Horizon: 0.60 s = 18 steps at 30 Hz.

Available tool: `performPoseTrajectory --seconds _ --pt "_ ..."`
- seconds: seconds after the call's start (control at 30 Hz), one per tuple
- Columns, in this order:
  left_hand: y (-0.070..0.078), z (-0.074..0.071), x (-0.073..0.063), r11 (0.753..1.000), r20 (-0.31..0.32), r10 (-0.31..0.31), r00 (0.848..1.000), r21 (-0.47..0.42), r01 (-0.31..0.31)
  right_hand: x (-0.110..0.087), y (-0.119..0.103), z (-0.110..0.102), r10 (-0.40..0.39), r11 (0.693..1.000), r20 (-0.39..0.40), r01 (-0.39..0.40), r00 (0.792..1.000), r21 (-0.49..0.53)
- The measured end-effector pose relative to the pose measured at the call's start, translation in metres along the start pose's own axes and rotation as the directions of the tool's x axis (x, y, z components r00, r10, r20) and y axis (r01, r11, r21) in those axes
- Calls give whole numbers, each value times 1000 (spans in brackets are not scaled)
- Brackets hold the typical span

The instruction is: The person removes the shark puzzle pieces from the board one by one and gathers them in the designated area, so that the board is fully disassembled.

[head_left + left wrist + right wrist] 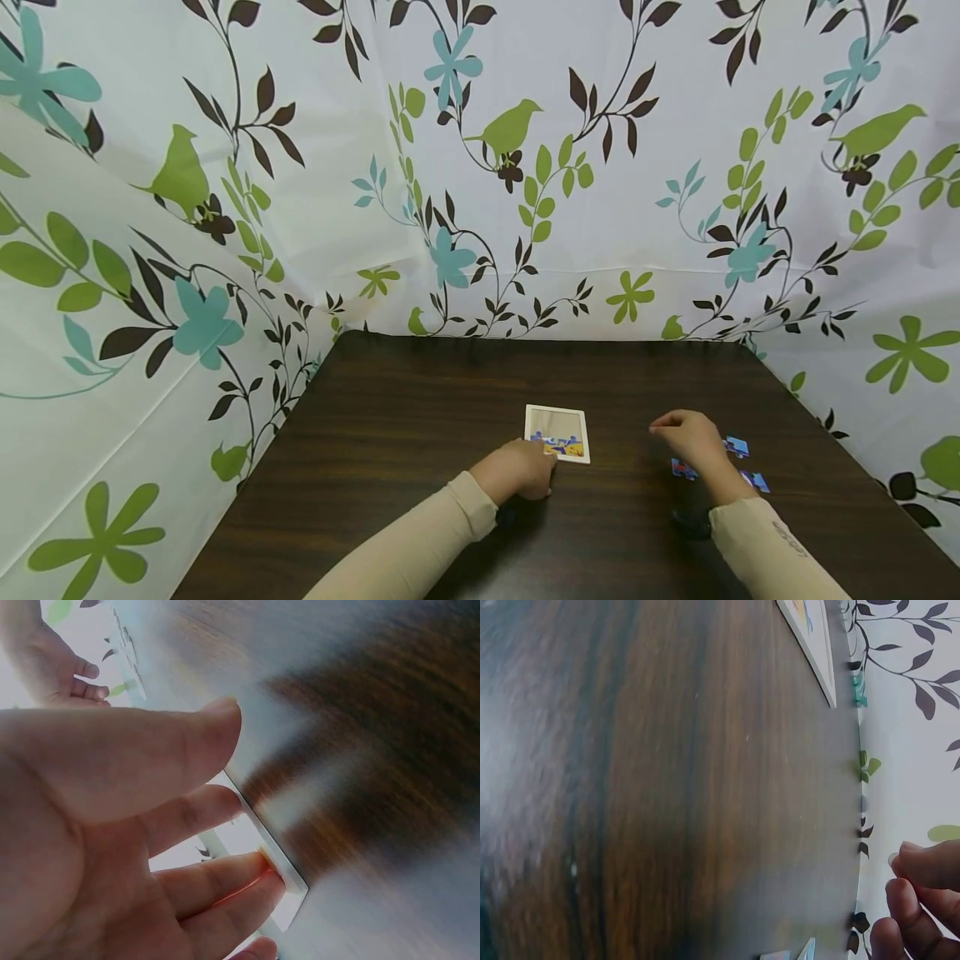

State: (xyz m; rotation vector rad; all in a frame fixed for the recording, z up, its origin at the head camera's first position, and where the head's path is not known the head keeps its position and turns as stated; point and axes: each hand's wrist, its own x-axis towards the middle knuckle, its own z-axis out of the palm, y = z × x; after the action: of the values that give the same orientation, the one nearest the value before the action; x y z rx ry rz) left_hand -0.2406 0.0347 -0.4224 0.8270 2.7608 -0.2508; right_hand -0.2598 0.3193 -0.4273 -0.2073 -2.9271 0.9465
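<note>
A small jigsaw tray (pixel 555 420) with a pale frame lies mid-table, blue and orange pieces filling its lower part. My left hand (pixel 522 468) touches its near edge with the fingertips; in the left wrist view the fingers (pixel 217 889) reach out to the rim and the thumb stands off it. To the right, my right hand (pixel 692 439) hovers over the table, fingers loosely bent, and no piece shows between them in the right wrist view. Around and under that hand lie loose jigsaw pieces: one blue (pixel 737 447), one blue and red (pixel 684 469), one blue and purple (pixel 757 482).
The dark wooden table (pixel 420 400) stands against a white patterned cloth (pixel 330 167) with birds, leaves and flowers, which hangs behind it and at both sides. A dark object (pixel 692 523), partly hidden, is under the right wrist.
</note>
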Motion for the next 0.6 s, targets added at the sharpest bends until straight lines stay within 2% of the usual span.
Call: performPoseTrajectory --seconds 0.2,0.6 --pt "1 -2 -1 1000 8 -6 1000 -4 6 0 -10 1 1 1000 20 -1 1000 0" --pt "0 -2 0 1000 15 -17 1000 -18 17 2 -18 8 -19 1000 8 19 1000 0"
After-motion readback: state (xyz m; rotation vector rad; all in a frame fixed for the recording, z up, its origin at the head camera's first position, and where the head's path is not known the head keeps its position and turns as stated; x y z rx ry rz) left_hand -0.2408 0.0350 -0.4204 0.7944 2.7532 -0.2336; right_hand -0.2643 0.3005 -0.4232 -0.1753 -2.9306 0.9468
